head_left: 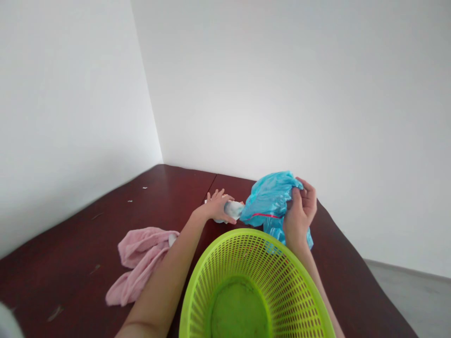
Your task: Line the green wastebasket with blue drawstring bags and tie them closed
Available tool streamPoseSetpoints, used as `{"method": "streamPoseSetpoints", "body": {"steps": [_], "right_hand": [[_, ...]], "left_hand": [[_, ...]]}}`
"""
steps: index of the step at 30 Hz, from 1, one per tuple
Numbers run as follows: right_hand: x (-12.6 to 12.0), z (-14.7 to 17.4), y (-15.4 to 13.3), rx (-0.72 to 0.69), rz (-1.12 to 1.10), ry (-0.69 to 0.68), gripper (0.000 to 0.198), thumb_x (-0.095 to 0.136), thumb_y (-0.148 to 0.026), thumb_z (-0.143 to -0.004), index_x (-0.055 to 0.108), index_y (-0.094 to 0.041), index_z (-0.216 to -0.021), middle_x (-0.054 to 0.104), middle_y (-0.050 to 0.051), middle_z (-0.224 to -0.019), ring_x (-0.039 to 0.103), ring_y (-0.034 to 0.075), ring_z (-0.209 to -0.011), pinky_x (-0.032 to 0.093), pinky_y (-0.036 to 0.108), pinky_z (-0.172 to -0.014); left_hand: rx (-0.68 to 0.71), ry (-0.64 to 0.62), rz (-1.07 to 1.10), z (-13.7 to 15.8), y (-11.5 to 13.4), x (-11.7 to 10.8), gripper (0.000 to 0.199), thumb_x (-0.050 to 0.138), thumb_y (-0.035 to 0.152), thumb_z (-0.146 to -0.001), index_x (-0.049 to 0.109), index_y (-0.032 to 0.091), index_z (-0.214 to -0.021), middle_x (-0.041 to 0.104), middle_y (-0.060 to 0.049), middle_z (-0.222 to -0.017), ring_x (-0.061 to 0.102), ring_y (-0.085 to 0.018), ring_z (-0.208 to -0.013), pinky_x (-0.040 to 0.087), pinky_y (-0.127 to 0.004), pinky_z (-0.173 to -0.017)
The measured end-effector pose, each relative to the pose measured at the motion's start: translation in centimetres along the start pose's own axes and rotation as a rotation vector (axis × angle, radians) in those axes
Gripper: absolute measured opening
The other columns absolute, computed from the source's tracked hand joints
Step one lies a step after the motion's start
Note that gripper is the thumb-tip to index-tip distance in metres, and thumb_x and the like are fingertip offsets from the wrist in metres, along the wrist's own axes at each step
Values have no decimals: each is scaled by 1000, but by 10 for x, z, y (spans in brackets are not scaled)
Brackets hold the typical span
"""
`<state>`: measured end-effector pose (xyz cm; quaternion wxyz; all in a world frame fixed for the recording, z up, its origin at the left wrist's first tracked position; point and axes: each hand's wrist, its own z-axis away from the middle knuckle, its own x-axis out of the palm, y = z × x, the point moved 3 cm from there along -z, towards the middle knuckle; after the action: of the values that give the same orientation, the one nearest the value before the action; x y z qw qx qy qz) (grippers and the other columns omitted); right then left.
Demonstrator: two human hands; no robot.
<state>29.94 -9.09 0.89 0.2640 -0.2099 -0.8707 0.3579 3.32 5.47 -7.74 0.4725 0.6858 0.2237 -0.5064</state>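
Beyond the basket's far rim, my left hand (218, 206) curves over a crumpled white wad (233, 210), thumb on the near side and fingers spread on the far side. Whether the wad is paper or plastic I cannot tell. My right hand (301, 209) pinches the upper right edge of a thin blue plastic bag (269, 195) with a red strip. The bag's left edge lies right beside the white wad, and its lower part hangs behind the basket. A lime-green plastic basket (197, 272) with slotted sides stands between my forearms, with nothing in it.
A pink cloth (144, 263) lies bunched on the dark red table (84, 263), left of my left forearm. Small white scraps (144, 188) dot the tabletop. White walls (268, 94) meet behind the table, and grey floor (412, 295) shows at the right.
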Motion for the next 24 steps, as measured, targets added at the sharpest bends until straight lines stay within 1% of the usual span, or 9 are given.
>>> {"method": "streamPoseSetpoints", "body": {"steps": [3, 5, 8, 10, 13, 16, 19, 22, 24], "right_hand": [[7, 3, -11, -2, -51, -96, 39, 77, -50, -110, 72, -35, -145, 75, 4, -123, 74, 24, -113, 61, 44, -107], [11, 6, -19, -12, -51, -184, 42, 77, -50, -109, 71, -38, -149, 76, 5, -130, 75, 25, -114, 62, 46, -107], [20, 13, -31, 23, -69, -395, 51, 78, -52, -110, 67, -40, -158, 73, 8, -157, 78, 28, -115, 66, 51, -107], [28, 18, -36, 76, -131, -558, 49, 77, -52, -111, 68, -40, -158, 65, 7, -173, 81, 29, -116, 67, 55, -110], [36, 23, -34, 131, -201, -668, 45, 77, -49, -112, 70, -41, -155, 60, 5, -178, 83, 29, -118, 68, 55, -110], [33, 14, -20, 61, -98, -451, 39, 77, -46, -109, 73, -35, -146, 71, 8, -164, 81, 27, -119, 68, 49, -104], [22, 1, -2, 10, 153, -237, 30, 79, -51, -103, 77, -25, -119, 82, 9, -120, 76, 22, -92, 63, 39, -82], [21, -3, 11, 163, 232, -418, 44, 75, -68, -104, 75, -23, -103, 78, 4, -89, 66, 18, -69, 55, 35, -67], [24, 1, 12, 261, 148, -580, 49, 74, -73, -105, 77, -24, -112, 83, 5, -94, 72, 20, -74, 58, 36, -69]], "left_hand": [[101, 121, 114, 12, 14, -34, 129, 114, 64, -59, 61, 38, -174, 18, -17, -201, 9, -56, -185, 8, -83, -145], [246, 195, 343, 23, 31, -55, 110, 108, 60, -74, 64, 38, -172, 36, -14, -196, 32, -48, -182, 27, -71, -147], [462, 140, 773, 37, 60, -68, 77, 94, 68, -92, 76, 32, -158, 77, -16, -160, 78, -42, -143, 63, -59, -122], [543, 88, 932, 39, 76, -66, 69, 91, 73, -94, 82, 28, -146, 86, -16, -138, 86, -40, -121, 71, -57, -106], [525, 82, 1005, 33, 85, -56, 61, 97, 68, -91, 88, 23, -130, 89, -16, -128, 87, -40, -117, 71, -58, -105], [409, 173, 1071, 19, 79, -52, 56, 98, 65, -89, 88, 20, -121, 91, -15, -121, 87, -38, -113, 70, -59, -107], [305, 351, 1194, 11, 69, -57, 57, 96, 70, -88, 87, 22, -118, 91, -13, -117, 86, -38, -115, 69, -59, -110], [252, 377, 1302, 10, 66, -60, 62, 94, 75, -88, 86, 22, -119, 92, -12, -117, 85, -40, -117, 67, -64, -114], [253, 301, 1305, 14, 69, -58, 63, 95, 77, -87, 87, 23, -118, 92, -11, -117, 85, -40, -115, 65, -67, -116]]}}
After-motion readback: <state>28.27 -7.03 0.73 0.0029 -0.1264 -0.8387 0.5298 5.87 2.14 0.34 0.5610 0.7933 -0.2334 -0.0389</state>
